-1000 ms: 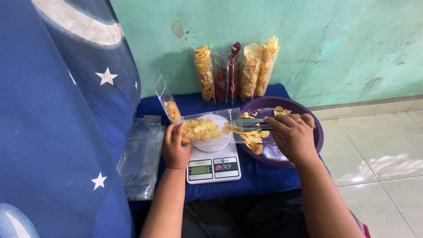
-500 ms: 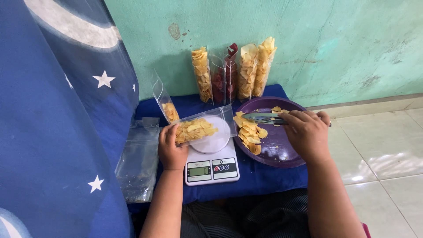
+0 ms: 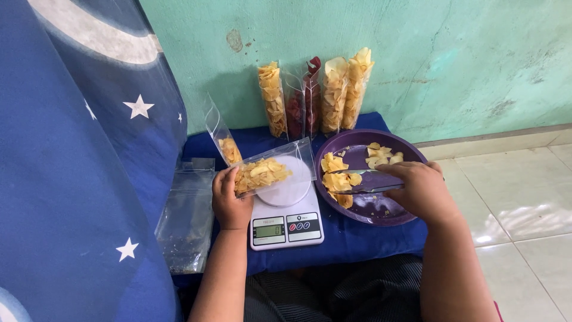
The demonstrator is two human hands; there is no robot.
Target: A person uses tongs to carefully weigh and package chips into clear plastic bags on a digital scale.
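Five filled bags (image 3: 325, 95) stand behind the scale (image 3: 286, 222); left hand (image 3: 229, 200) grips a part-filled bag (image 3: 265, 173), right hand (image 3: 420, 191) closes tongs (image 3: 357, 182) over chips (image 3: 339, 182) left in the purple plate (image 3: 405, 214).

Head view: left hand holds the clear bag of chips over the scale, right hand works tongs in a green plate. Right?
Not quite: the head view shows the plate is purple, not green. The rest stands: left hand, bag, scale, right hand, tongs.
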